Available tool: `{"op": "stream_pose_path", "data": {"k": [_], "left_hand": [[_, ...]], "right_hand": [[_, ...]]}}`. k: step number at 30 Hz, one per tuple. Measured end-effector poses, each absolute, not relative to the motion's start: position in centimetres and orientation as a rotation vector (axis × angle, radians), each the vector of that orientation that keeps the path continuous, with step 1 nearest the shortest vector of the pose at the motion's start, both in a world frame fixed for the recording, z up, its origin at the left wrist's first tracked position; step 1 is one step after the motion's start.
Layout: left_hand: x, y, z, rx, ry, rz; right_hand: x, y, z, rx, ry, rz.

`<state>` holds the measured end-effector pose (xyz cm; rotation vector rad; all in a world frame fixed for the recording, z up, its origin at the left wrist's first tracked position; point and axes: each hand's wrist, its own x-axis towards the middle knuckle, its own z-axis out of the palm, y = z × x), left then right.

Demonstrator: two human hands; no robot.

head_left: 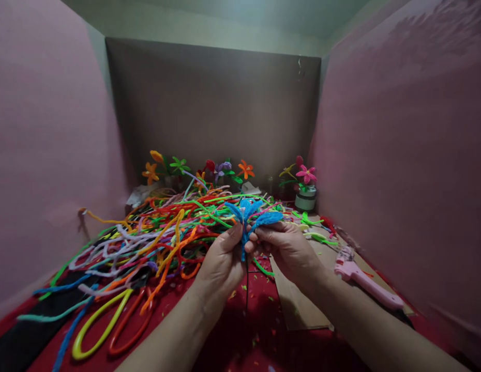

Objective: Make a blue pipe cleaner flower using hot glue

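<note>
A blue pipe-cleaner flower (251,214) with looped petals stands up between my two hands. My left hand (222,261) is closed, pinching the flower's base just under the petals. From the right, my right hand (289,245) pinches the same base, fingers pressed together. A thin dark stem wire (247,289) hangs down from the flower between my wrists. Both hands hover over a red tabletop (240,330).
A big heap of loose coloured pipe cleaners (159,237) covers the table's left and middle. Finished pipe-cleaner flowers (225,170) line the back wall, one pink flower in a small pot (305,199). A pink glue gun (364,281) lies on cardboard (298,305) at right. Pink walls close both sides.
</note>
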<state>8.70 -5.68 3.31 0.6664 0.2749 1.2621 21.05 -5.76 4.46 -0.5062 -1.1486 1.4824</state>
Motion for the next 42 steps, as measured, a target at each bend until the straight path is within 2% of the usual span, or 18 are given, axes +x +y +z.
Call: {"op": "stream_pose_path", "data": {"k": [10, 18, 28, 42], "left_hand": [[9.1, -5.6, 3.2, 0.717, 0.374, 1.253], [9.4, -5.8, 3.5, 0.917, 0.541, 1.421], [9.1, -6.2, 3.1, 1.145, 0.623, 1.442], [9.4, -6.1, 2.7, 1.088, 0.672, 1.494]], "right_hand": [[20.6, -5.7, 4.3, -0.532, -1.103, 1.447], [21.2, -6.6, 5.5, -0.664, -1.149, 1.274], [21.3, -7.6, 5.9, -0.789, -1.308, 1.045], [20.8, -7.8, 5.8, -0.802, -1.306, 0.986]]}}
